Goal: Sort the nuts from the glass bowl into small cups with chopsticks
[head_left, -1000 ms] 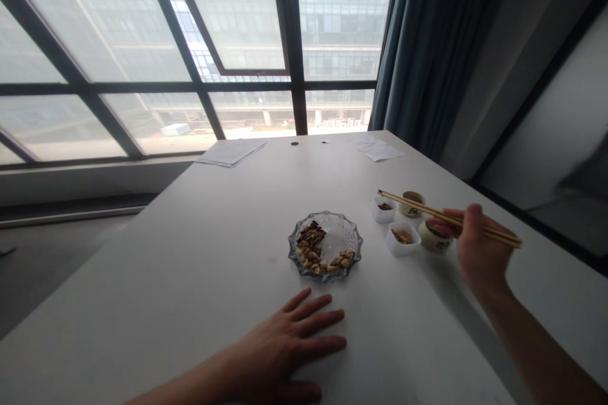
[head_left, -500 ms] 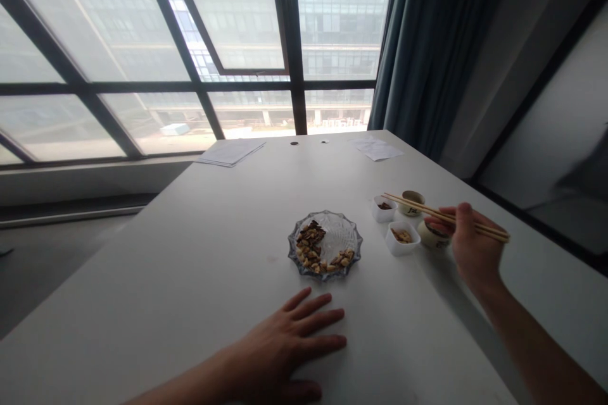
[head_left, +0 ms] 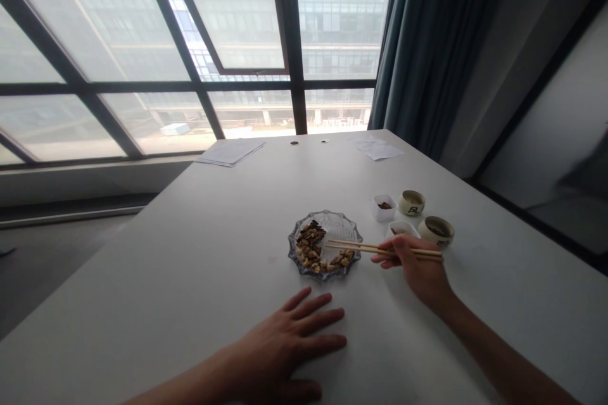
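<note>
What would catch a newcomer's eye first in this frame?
Probably the bright window, spanning the upper left and middle. Then, central on the white table, the scalloped glass dish with dark and pale pieces along its left and near sides; the right hand points chopsticks over it. Nearer the camera, the left hand lies spread.

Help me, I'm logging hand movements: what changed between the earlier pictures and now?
The right hand, still holding chopsticks, moved left and nearer, carrying their tips from near the far white cup to over the glass plate. The left hand stayed spread on the table; plate and cup stayed put.
</note>
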`<state>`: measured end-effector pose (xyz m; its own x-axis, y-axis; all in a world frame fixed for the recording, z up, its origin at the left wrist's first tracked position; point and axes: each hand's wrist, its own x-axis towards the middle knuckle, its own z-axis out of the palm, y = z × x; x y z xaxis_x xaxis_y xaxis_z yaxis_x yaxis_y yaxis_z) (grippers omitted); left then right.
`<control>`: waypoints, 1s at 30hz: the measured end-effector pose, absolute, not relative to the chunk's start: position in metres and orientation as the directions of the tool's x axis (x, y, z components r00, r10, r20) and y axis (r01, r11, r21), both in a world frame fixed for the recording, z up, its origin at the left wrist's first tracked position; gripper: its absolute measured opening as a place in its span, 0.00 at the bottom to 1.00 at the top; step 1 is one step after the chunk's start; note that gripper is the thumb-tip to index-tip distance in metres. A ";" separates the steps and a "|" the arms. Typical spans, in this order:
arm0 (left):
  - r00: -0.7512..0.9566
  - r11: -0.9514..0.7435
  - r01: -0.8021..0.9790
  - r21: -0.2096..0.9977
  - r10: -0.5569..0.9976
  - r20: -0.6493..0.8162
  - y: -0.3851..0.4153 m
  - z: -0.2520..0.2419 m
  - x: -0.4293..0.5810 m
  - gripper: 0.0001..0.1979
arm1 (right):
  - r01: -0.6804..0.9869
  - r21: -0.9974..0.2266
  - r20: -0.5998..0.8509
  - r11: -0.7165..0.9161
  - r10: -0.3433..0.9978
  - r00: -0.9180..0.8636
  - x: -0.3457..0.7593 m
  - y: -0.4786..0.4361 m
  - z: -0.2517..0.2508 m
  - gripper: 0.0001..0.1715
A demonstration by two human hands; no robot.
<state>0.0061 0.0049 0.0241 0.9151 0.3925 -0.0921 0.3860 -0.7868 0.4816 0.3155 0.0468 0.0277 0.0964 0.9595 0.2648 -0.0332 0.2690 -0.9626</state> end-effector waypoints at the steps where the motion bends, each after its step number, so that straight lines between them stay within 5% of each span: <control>1: 0.915 -0.787 0.385 0.483 0.392 -0.090 0.005 0.024 0.006 0.36 | -0.045 -0.966 0.251 0.255 0.965 0.081 0.312 0.046 0.025 0.29; 18: 0.915 -0.785 0.383 0.486 0.395 -0.084 0.005 0.024 0.007 0.36 | -0.011 -0.968 0.246 0.249 0.962 0.115 0.296 0.039 0.014 0.36; 30: 0.911 -0.787 0.406 0.464 0.391 -0.134 0.004 0.026 0.007 0.35 | 0.018 -0.954 0.293 0.299 0.919 0.264 0.309 0.044 0.027 0.32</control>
<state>0.0073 0.0043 0.0256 0.9107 0.3907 -0.1343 0.4062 -0.7873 0.4639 0.3092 0.0438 0.0274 0.2643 0.9188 0.2933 0.0181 0.2994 -0.9540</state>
